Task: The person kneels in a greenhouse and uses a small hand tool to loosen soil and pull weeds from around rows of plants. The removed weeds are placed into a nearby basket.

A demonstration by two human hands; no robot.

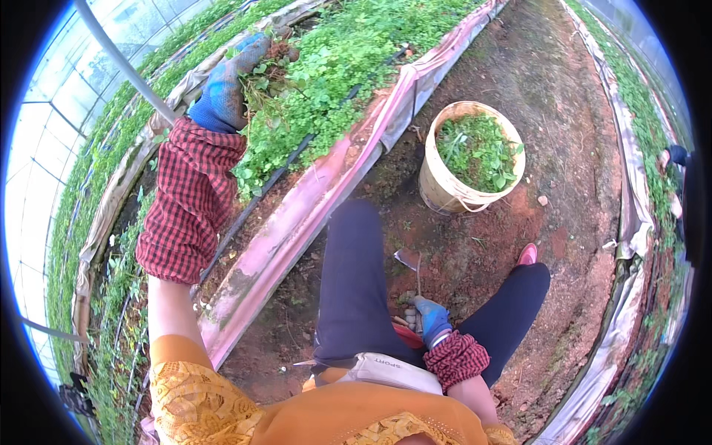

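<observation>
My left hand (231, 80), in a soiled blue glove, reaches out over a raised bed of low leafy green plants (328, 94). Gathered in its grip is a clump of pulled plants (264, 92) with brown roots and stems. Low between my knees, my right hand (433, 321) wears a similar blue glove. Its fingers are wrapped around a small hand hoe (419, 275), whose thin shaft points away from me and ends in a flat blade over the soil. The glove and my legs partly hide its handle.
A cream plastic bucket (436, 183) of pulled greens stands on the dirt path (562, 167). Pink and grey sheeting (339, 178) edges the bed, with a black drip hose (289, 167) along it. A metal pole (125, 61) slants at upper left. Another person (676, 156) shows at far right.
</observation>
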